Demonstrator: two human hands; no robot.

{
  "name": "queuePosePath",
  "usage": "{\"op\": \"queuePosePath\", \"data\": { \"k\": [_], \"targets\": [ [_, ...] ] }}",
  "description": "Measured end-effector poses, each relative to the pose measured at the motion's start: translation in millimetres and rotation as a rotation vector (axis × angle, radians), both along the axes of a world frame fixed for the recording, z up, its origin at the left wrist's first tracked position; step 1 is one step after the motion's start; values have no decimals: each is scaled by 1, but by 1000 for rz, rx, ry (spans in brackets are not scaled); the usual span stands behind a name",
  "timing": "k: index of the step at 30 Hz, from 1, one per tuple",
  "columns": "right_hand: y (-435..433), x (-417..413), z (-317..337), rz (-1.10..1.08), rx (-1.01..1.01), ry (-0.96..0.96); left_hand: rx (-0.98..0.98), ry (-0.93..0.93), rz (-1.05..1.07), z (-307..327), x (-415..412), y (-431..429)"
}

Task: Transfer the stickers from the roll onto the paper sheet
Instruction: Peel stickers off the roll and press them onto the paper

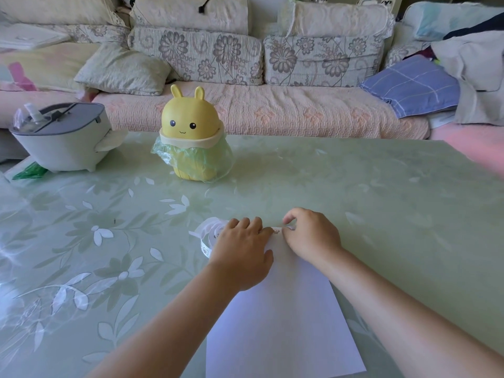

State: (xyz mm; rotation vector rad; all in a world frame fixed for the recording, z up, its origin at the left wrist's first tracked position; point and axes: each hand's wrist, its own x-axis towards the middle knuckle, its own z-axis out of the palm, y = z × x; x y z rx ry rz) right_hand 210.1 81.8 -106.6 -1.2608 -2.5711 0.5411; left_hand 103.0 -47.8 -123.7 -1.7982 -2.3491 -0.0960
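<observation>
Stickers are the job, and I'm right at the peeling bit. Paper [283, 317] lies flat on the table [381, 186] in front of me, near end toward my chest, far end under my hands. The roll [208, 238] sits just past the paper's far left corner, loosely unwound, with a strip [276, 230] of it running right across the top edge of the sheet.

My left hand [242, 255] is lying palm down, fingers together, over the roll and the strip, pinning them in place. My right hand [308, 236] is curled at the end of the strip, thumb and forefinger pinched on its tip as far as I can tell, though the fingertips hide what exactly they've got. Can't say whether a sticker is lifted yet.

No stickers show on the sheet that I can see, so I'd guess this is early on. Next move needs a nail under a sticker's edge, a slow peel so it doesn't tear or curl, left hand holding the backing down, then pressing it on bare paper.
</observation>
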Motion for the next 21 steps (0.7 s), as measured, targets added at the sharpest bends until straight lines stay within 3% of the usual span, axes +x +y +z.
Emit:
{"op": "queuePosePath", "data": {
  "k": [8, 21],
  "targets": [
    [-6, 18, -2, 313, 145, -82, -57, -7, 6, 1, 2, 2],
    [-5, 25, 1, 411, 246, -131, -54, 19, 24, -1, 2, 4]
  ]
}}
